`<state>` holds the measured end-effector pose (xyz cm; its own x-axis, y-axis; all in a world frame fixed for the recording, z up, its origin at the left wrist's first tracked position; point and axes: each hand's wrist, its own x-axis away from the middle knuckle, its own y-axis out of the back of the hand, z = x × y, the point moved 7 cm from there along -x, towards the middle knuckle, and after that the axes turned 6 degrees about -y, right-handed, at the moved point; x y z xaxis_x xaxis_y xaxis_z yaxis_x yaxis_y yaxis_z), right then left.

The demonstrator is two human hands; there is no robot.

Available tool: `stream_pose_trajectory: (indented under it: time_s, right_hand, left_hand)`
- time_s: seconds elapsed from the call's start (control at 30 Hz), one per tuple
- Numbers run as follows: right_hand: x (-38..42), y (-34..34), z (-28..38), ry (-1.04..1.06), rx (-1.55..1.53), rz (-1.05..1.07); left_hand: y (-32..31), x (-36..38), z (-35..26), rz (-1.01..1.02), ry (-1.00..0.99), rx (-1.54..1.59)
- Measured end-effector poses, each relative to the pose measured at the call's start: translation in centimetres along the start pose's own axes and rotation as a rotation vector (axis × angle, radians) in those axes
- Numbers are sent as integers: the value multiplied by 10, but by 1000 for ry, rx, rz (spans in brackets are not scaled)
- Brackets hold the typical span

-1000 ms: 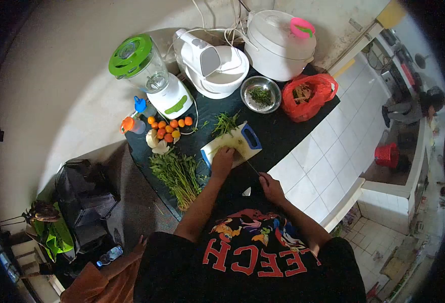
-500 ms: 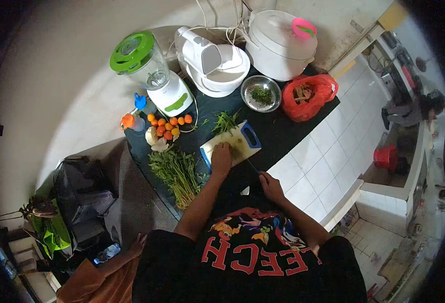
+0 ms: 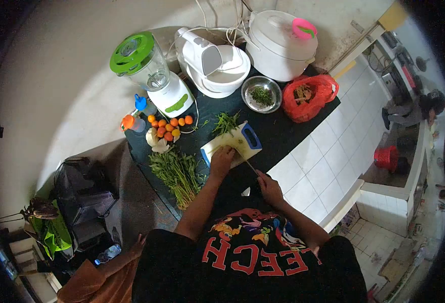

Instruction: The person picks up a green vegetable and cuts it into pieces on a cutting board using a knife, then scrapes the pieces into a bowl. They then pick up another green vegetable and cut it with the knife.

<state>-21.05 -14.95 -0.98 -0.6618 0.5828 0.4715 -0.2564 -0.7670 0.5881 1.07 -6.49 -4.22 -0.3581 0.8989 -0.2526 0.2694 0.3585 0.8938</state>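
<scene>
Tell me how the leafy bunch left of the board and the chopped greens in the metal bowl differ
The leafy bunch has long stems with leaves attached; the chopped greens are small bits. The leafy bunch lies on the tabletop; the chopped greens sit in the metal bowl. The leafy bunch is bigger than the chopped greens. Both are green.

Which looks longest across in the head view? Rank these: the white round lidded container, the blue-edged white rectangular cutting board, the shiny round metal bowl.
1. White container
2. Cutting board, partly covered by the left hand
3. Metal bowl
</scene>
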Motion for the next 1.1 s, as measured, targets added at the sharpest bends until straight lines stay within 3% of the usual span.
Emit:
stream_pose_trajectory:
  time_s: [0.1, 0.27, 0.37, 0.6, 0.77, 1.1]
  right_hand:
    - [-4, -7, -1, 20, 56, -18]
    - [-20, -12, 11, 12, 202, -17]
    - [-19, -11, 20, 18, 6, -44]
    - [-9, -26, 8, -15, 23, 8]
    - [-27, -31, 11, 126, 101, -110]
    - [-19, -35, 13, 88, -2, -120]
  left_hand:
    - [6, 1, -3, -88, -61, -23]
    - [4, -1, -1, -50, -30, 10]
    - [5, -1, 2, -24, -17, 18]
    - [4, -1, 1, 25, 11, 27]
    - [11, 3, -3, -24, -37, 30]
    - [-3, 7, 4, 23, 9, 40]
